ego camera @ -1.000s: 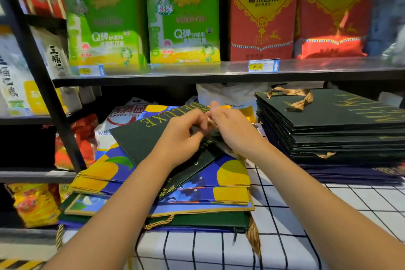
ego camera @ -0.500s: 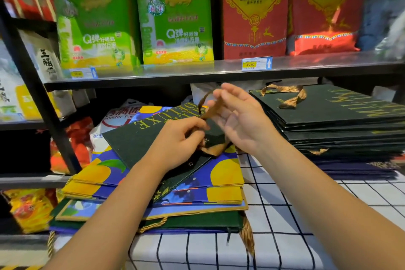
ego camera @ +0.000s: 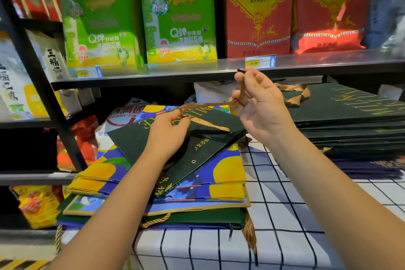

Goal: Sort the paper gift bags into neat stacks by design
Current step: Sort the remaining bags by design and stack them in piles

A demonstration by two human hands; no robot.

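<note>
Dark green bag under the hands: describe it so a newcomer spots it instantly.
Find the mixed pile on the checked tablecloth, left of the tidy dark stack. The dark green bag lies skewed on top, above blue-and-yellow fruit bags, its gold ribbon pulled up.

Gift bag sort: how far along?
Done: a neat stack of dark green paper gift bags sits on the right. In hand: the left hand holds another dark green bag while the right hand pulls its gold ribbon handle. Left: the mixed blue-and-yellow fruit-print pile underneath.
</note>
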